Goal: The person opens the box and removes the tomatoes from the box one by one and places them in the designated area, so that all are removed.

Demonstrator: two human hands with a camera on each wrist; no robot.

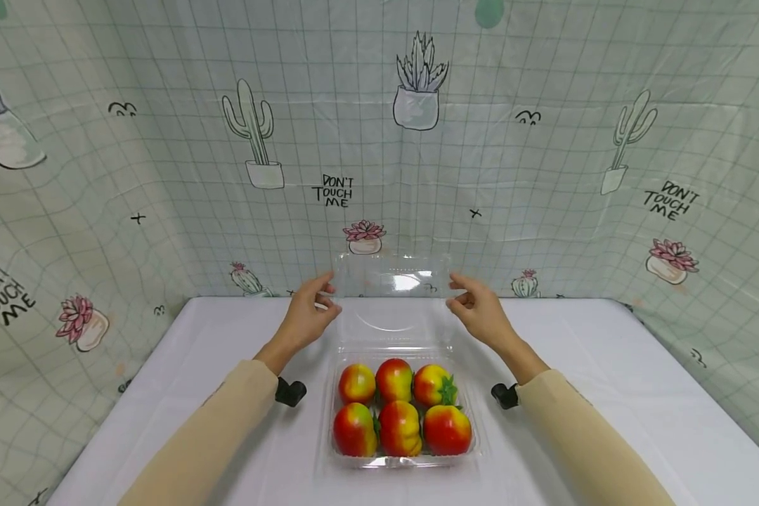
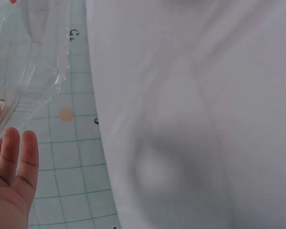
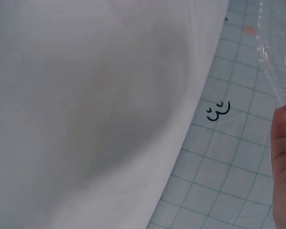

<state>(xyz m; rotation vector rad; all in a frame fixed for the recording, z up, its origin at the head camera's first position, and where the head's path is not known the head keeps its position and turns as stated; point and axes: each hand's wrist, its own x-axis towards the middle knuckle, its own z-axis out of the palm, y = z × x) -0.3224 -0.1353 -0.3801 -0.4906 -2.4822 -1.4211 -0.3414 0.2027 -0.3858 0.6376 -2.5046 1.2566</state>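
A clear plastic clamshell container (image 1: 405, 462) sits on the table in front of me. Several glossy red-and-yellow fruits (image 1: 400, 429) lie in it in two rows, one showing a green leafy top. The container's clear lid (image 1: 392, 320) stands raised at the far side, hard to see against the cloth. At its left edge my left hand (image 1: 308, 309) pinches the lid between thumb and fingers. My right hand (image 1: 481, 309) pinches the opposite edge the same way. In the left wrist view, the lid (image 2: 43, 62) comes down to the fingertips; the right wrist view shows only part of that hand (image 3: 283, 157).
A white cloth covers the table (image 1: 228, 422). Behind it and at both sides hangs a grid-patterned curtain (image 1: 481, 169) with cactus drawings and lettering. Black wrist devices (image 1: 289, 392) sit by the sleeve cuffs, either side of the container.
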